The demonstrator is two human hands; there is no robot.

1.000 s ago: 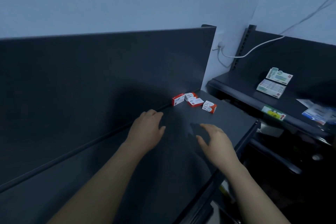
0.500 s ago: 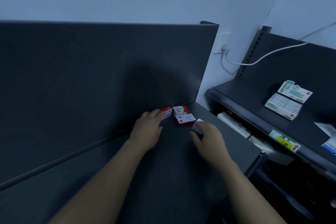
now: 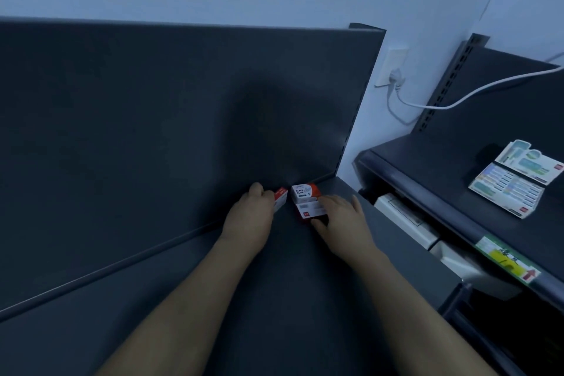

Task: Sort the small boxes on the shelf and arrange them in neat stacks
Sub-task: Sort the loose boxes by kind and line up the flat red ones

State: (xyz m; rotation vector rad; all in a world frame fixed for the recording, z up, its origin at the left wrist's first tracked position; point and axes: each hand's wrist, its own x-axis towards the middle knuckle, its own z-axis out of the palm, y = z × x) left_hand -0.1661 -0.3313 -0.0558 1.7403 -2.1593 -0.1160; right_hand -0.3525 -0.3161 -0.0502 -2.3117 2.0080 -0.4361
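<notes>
Dark shelf [image 3: 305, 299], mid-frame: my left hand [image 3: 250, 215] grips one box [image 3: 280, 196], right hand [image 3: 343, 220] grips a second box [image 3: 309, 210], nothing neatly stacked yet.

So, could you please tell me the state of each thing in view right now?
left hand: grips the left box.
left box: held, partly hidden by the fingers.
paper clips box: lying on the shelf, label up, not gripped.
right hand: pinches the front box.
front box: held between thumb and fingers, on the shelf.
plug: in the wall socket.
card packs: lying flat on the side shelf.
</notes>
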